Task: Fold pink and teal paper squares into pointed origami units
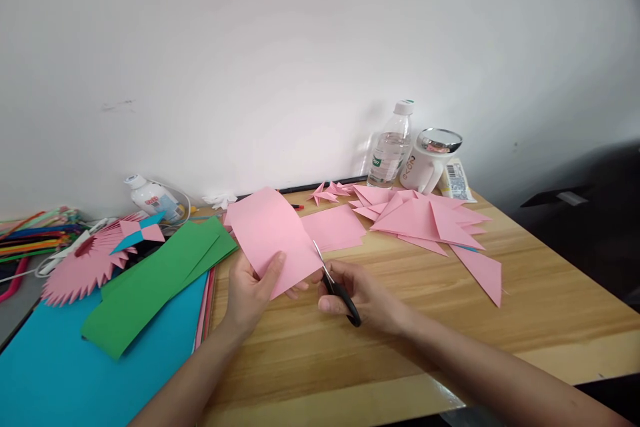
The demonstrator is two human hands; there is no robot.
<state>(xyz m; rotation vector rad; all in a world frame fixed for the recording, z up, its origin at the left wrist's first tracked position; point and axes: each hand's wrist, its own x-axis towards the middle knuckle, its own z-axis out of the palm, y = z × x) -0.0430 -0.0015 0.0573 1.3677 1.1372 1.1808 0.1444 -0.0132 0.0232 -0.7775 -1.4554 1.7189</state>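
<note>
My left hand point(255, 290) pinches a pink sheet of paper point(273, 233) near its lower edge, thumb on top and fingers underneath. The sheet is held above the table, tilted and slightly curved. In my right hand point(357, 297) is a pair of scissors point(343, 297) with black handles, its blades pointing up and away at the sheet's right edge. Whether the blades have paper between them I cannot tell. Behind the held sheet, more pink paper point(335, 227) lies flat on the table. To its right is a heap of pink cut and folded triangles point(420, 217).
A water bottle point(391, 150) and a white mug point(423, 163) stand against the wall. On the left, green strips point(150, 287) lie on blue sheets point(45, 353), beside a pink folded-paper piece point(85, 263) and a white bottle point(155, 200). The wooden table point(500, 347) ends at the right.
</note>
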